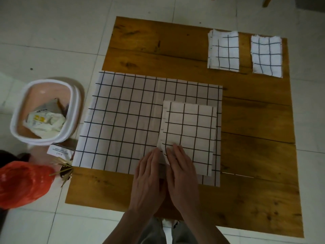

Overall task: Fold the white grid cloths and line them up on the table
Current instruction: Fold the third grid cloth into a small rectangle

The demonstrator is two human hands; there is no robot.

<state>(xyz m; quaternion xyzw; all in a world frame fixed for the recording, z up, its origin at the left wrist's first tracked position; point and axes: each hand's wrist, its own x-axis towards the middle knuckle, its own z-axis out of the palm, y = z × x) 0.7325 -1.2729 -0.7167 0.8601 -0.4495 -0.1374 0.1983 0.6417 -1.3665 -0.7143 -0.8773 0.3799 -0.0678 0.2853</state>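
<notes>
Now both hands, left hand [149,171] and right hand [181,169], are pressed flat, fingers released, on the folded grid cloth [190,131]. Two folded cloths [223,50] are lined up far right on the table [158,50].

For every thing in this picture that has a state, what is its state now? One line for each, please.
Far right cloth: folded, flat on the table.
Second cloth: folded, left of it, apart.
Near cloth: folded, on the big cloth.
Big cloth: spread flat, unfolded.
Left hand: flat, presses beside the near cloth's left edge.
Right hand: flat, presses the near cloth's near corner.
Bin: open, trash inside.
Red bag: crumpled.
</notes>
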